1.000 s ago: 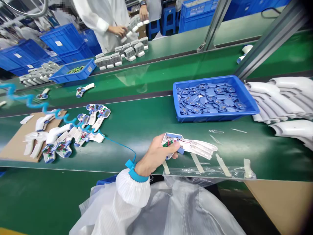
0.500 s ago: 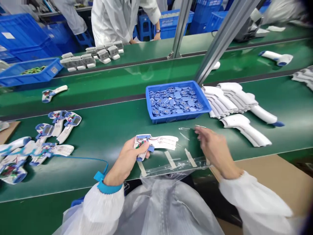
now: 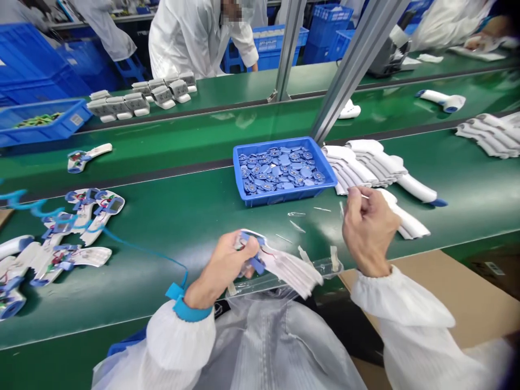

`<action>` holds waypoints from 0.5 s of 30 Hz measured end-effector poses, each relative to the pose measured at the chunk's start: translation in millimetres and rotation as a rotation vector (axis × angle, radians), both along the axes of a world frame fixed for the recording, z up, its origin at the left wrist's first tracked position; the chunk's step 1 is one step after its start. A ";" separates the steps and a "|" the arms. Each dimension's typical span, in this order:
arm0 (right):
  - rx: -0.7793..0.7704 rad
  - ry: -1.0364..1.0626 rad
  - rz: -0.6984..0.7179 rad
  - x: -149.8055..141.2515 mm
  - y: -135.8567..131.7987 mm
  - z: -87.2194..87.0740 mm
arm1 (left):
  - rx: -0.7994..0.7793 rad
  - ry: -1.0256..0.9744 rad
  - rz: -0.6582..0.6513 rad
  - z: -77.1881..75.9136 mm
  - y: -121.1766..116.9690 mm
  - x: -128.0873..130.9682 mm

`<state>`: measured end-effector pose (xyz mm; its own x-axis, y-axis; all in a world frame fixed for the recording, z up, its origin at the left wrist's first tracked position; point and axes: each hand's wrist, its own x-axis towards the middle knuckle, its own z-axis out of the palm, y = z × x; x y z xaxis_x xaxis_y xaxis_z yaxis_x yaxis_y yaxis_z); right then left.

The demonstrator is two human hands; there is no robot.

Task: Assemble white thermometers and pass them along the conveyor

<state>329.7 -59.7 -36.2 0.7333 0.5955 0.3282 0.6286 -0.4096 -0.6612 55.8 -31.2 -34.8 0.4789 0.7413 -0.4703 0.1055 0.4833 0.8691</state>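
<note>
My left hand (image 3: 233,257) is closed around the head end of an opened thermometer gun shell (image 3: 290,265), white with blue parts and a red wire inside. Its handle points right and toward me, smeared by motion. A blue wrist strap (image 3: 190,309) with a coiled cord is on my left wrist. My right hand (image 3: 369,230) is raised to the right with thumb and fingers pinched together; whatever lies between the fingertips is too small to make out. Beneath and between the hands, thin clear strips (image 3: 297,226) lie on the green table, near a plastic bag (image 3: 325,266) taped at the edge.
A blue tray (image 3: 286,197) of small blue oval parts stands ahead. White gun shells (image 3: 357,162) are stacked to its right. Several opened guns with wiring (image 3: 60,257) lie left. A metal post (image 3: 349,70) rises beyond the tray. Across the belt, a person in white (image 3: 190,38) leans over.
My left hand has tilted the shell so its handle swings down toward me. My right hand has moved right and up, away from the clear strips, its fingers now pinched.
</note>
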 end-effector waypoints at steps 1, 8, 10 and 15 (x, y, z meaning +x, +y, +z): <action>0.048 0.017 0.020 -12.6 3.6 1.9 | -0.032 -0.007 -0.064 2.8 -1.2 9.0; 0.128 0.569 0.408 -53.2 0.5 24.3 | 0.055 -0.035 -0.141 19.8 13.5 82.6; 0.016 0.746 0.514 -48.8 -3.3 24.9 | 0.107 0.003 -0.124 17.2 20.5 91.5; -0.304 0.482 0.651 -23.9 -3.5 -7.9 | 0.245 0.253 -0.160 3.1 29.7 75.7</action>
